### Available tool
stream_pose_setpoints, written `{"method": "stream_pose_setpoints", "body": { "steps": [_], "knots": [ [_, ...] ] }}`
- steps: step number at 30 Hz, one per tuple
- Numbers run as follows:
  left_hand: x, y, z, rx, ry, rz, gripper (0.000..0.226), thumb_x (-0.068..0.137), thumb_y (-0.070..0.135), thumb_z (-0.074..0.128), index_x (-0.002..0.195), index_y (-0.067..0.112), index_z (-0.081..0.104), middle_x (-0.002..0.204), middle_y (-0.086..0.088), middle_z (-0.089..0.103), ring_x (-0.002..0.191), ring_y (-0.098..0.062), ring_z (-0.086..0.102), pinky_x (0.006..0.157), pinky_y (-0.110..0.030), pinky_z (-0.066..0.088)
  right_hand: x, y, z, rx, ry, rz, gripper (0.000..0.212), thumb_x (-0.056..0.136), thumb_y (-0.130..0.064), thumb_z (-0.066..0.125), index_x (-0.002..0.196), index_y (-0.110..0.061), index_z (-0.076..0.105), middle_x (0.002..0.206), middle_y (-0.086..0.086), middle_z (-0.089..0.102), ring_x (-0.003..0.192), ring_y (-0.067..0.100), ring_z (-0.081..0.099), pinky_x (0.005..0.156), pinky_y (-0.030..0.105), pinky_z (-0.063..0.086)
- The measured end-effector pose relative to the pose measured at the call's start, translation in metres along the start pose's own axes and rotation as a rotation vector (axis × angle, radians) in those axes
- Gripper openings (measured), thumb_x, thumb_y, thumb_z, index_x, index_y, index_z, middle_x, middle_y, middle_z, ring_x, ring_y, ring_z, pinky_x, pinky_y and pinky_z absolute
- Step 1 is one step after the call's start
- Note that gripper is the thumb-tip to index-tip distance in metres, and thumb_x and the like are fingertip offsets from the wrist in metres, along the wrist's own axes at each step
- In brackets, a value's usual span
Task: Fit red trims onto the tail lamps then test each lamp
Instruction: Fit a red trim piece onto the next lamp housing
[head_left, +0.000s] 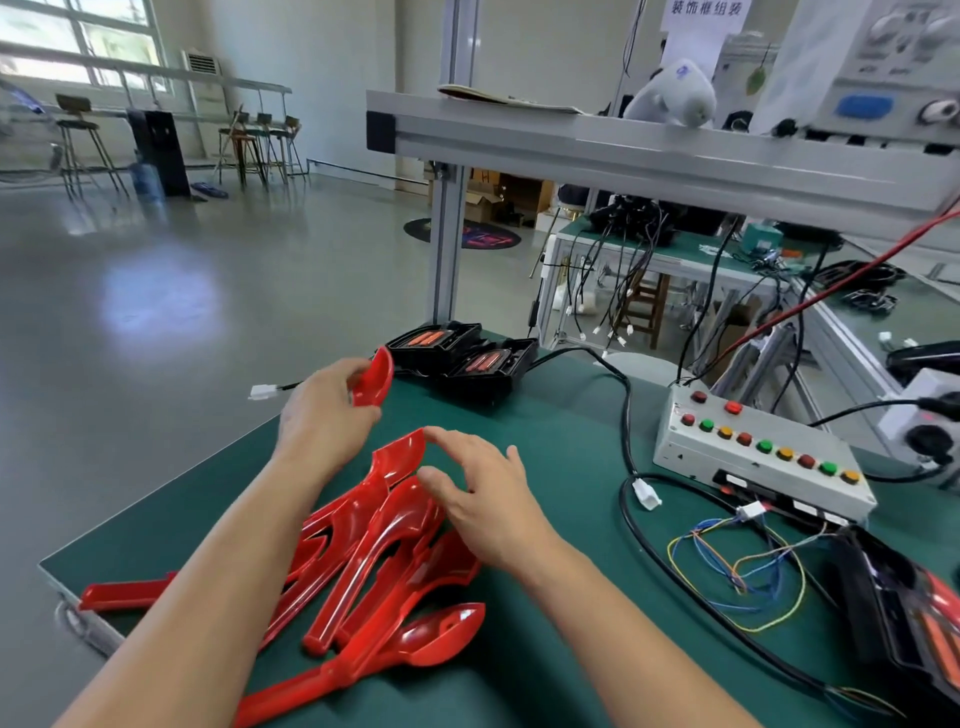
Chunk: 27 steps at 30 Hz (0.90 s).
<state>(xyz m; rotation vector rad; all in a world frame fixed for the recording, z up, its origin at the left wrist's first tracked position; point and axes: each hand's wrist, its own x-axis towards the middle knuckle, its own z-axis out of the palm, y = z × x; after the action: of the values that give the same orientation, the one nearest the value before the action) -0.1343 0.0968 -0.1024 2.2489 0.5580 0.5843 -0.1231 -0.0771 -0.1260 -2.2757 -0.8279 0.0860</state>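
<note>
Several glossy red trims (363, 561) lie heaped on the green mat near the table's front. My left hand (324, 415) grips one red trim (375, 376) and holds it raised above the heap. My right hand (478, 493) hovers over the top of the heap with relaxed, slightly bent fingers; its thumb is at the upper end of a trim, and I cannot tell if it touches. Two black tail lamps (467, 358) with orange-red inserts sit at the far edge of the table. Another black tail lamp (914, 623) lies at the right edge.
A grey test box (753, 457) with red, green and yellow buttons stands to the right, with black cables, coloured wires and a white connector (647, 493) beside it. Another white connector (262, 391) hangs off the left edge. An aluminium frame post (447, 249) rises behind the lamps.
</note>
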Motion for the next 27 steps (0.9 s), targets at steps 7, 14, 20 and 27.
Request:
{"method": "stream_pose_setpoints", "body": {
  "steps": [7, 14, 20, 27],
  "knots": [
    [-0.025, 0.075, 0.031, -0.991, -0.431, -0.156, 0.049, 0.086, -0.011, 0.055, 0.131, 0.008, 0.049, 0.095, -0.006, 0.061, 0.075, -0.017, 0.06, 0.062, -0.033, 0.056, -0.023, 0.014, -0.021, 0.284, 0.209, 0.047, 0.051, 0.098, -0.023, 0.053, 0.147, -0.03, 0.038, 0.13, -0.003, 0.06, 0.119, 0.012, 0.052, 0.108, 0.041, 0.038],
    [-0.042, 0.101, 0.066, -1.222, -0.696, -0.251, 0.042, 0.091, -0.014, 0.042, 0.128, 0.005, 0.048, 0.092, -0.012, 0.057, 0.083, -0.026, 0.064, 0.066, -0.035, 0.058, -0.058, 0.039, -0.046, 0.216, 0.394, 0.099, 0.056, 0.096, -0.015, 0.056, 0.145, -0.035, 0.04, 0.101, -0.014, 0.064, 0.085, 0.008, 0.061, 0.084, 0.025, 0.047],
    [-0.057, 0.121, 0.098, -1.243, -0.864, -0.261, 0.045, 0.091, -0.016, 0.038, 0.125, 0.01, 0.051, 0.097, -0.015, 0.06, 0.083, -0.026, 0.067, 0.072, -0.039, 0.058, -0.089, 0.054, -0.068, -0.036, 0.408, 0.149, 0.058, 0.099, -0.021, 0.05, 0.149, -0.038, 0.027, 0.109, -0.001, 0.063, 0.096, 0.023, 0.06, 0.086, 0.035, 0.046],
    [-0.079, 0.148, 0.141, -1.02, -0.893, -0.204, 0.03, 0.094, 0.01, 0.053, 0.125, 0.01, 0.055, 0.113, -0.011, 0.067, 0.093, -0.022, 0.062, 0.079, -0.036, 0.048, -0.129, 0.07, -0.102, -0.312, 0.5, 0.313, 0.054, 0.103, -0.027, 0.038, 0.153, -0.034, 0.017, 0.13, -0.002, 0.056, 0.111, 0.025, 0.057, 0.092, 0.037, 0.043]
  ]
}}
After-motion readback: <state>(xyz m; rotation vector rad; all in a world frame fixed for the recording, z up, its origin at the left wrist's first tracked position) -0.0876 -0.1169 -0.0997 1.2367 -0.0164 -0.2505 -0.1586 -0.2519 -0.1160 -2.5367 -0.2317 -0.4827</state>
